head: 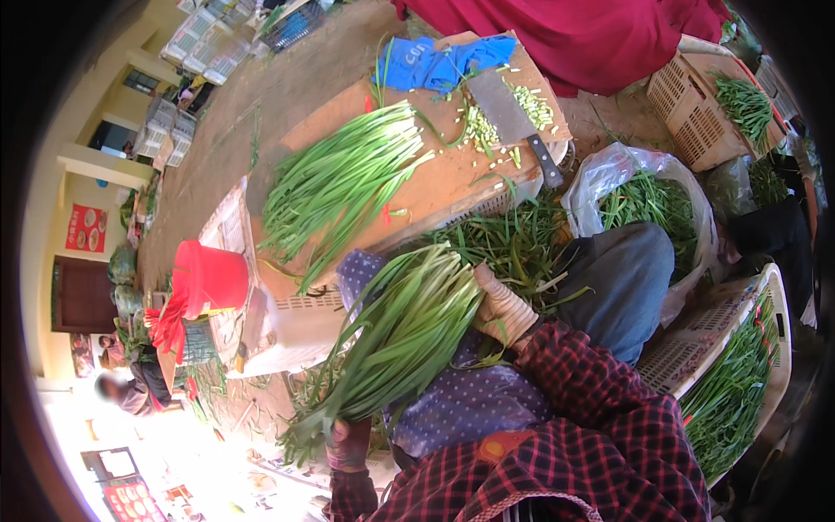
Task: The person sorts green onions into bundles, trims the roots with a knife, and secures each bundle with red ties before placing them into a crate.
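A bunch of garlic chives or similar long green leaves [404, 326] lies slanted over a purple polka-dot apron [470, 411]. My gloved right hand [505, 307] holds it at the pale stem ends, its fingertips partly hidden. At the leafy end is my left hand [348, 444], gripping from below, with its fingers partly covered by leaves. Another bunch [346, 176] rests on the wooden board [443, 189]. Farther along the board, a cleaver [505, 107] lies among chopped pale stem pieces [535, 107], beside a blue cloth or bag [443, 62].
A red bucket [209, 277] with red ties [168, 326] stands left of the board. Loose leaves [515, 241] lie under its near edge. To the right are a plastic bag of greens [646, 202] and crates of greens [776, 365]. Another person's dark-clothed leg [773, 241] is at far right.
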{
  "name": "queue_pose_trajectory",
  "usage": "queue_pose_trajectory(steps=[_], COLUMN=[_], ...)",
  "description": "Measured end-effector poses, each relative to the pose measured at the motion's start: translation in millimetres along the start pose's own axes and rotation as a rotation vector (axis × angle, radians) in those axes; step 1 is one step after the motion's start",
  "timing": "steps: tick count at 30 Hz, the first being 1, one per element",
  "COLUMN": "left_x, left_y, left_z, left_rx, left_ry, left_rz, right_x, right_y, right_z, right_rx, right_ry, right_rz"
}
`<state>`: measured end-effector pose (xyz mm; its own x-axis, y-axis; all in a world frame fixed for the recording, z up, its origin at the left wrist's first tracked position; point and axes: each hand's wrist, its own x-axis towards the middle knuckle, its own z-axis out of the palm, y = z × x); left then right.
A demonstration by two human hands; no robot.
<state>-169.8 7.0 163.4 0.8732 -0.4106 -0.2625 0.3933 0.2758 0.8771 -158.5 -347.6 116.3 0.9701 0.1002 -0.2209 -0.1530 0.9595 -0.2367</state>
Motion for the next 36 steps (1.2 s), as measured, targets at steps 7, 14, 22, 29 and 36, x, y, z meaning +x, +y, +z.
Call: queue_pose_trajectory(steps=[7,14,22,29,36], left_x=[-14,183,225,161,133], left_y=[78,140,41,35,39], left_z=[-286,43,165,185,175], left_rx=[0.780,1.203,1.938,1.640,1.193], left_ry=[0.491,-0.038,-0.691,-0.478,-0.405], left_rz=[-0.347,0.180,-0.120,0.145,0.444], right_x=[24,33,36,26,3], right_y=[3,10,12,3,-20], right_z=[10,-15,-12,11,64], right_rx=[0.044,0.053,0.130,0.025,-0.478], right_ry=[-0.029,0.115,0.099,0.072,-0.207], right_rz=[0.076,0.043,0.046,-0.117,-0.279])
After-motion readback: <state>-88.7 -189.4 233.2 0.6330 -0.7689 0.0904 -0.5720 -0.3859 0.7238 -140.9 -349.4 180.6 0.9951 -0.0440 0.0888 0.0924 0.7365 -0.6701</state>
